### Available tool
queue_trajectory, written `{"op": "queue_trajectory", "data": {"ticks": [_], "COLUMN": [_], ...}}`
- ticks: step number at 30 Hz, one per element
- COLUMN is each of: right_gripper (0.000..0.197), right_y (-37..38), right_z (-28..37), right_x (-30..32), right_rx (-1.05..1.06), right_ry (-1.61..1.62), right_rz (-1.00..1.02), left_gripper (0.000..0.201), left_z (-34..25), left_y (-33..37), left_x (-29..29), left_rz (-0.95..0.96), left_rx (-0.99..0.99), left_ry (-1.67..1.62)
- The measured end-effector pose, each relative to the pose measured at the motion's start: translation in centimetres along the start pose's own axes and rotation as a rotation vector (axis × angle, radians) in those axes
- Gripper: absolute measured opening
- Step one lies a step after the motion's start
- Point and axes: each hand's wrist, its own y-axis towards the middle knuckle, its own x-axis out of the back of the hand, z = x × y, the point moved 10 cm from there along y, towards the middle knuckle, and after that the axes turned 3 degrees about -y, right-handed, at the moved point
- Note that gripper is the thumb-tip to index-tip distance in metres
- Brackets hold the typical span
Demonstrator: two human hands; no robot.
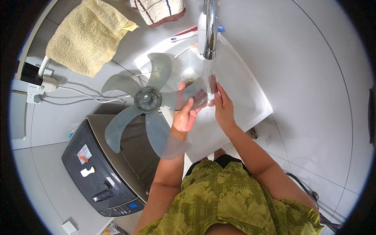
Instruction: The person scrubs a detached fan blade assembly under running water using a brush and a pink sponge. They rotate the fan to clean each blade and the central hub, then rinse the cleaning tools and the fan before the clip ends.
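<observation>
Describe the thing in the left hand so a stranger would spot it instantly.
Find the white sink under the chrome faucet. Reaching over its left edge is a fan wheel, one blade held in the left hand. Its five translucent grey blades around a round hub set it apart from the opaque yellow towel and the dark appliance nearby.
</observation>
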Motion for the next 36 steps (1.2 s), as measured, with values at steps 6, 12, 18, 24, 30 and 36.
{"op": "queue_trajectory", "data": {"ticks": [6, 12, 18, 24, 30, 36], "right_gripper": [0.044, 0.040, 0.041, 0.042, 0.046, 0.044], "right_y": [-4.0, 1.9, -4.8, 0.4, -2.4, 2.3], "right_z": [4.1, 4.5, 2.6, 3.9, 3.3, 3.5], "right_x": [-1.7, -1.0, -3.1, -2.6, -4.3, -2.6], "right_rx": [0.332, 0.200, 0.202, 0.148, 0.176, 0.163], "right_ry": [-0.585, -0.767, -0.788, -0.751, -0.854, -0.894], "right_rz": [0.144, 0.105, 0.296, 0.198, 0.343, 0.213], "left_gripper": [0.063, 0.065, 0.063, 0.063, 0.065, 0.064], "left_z": [-1.4, 1.4, -0.2, 0.9, 1.6, 1.8], "left_y": [0.5, -0.4, 0.2, 0.2, 0.0, -0.6], "left_x": [1.5, -0.7, 3.1, 1.0, 2.8, 1.5], "left_rz": [-0.051, 0.020, -0.091, -0.038, -0.029, 0.024], "left_rx": [-0.070, 0.029, -0.042, 0.044, 0.047, 0.082], "left_ry": [-0.121, -0.097, -0.065, -0.130, -0.044, -0.072]}}
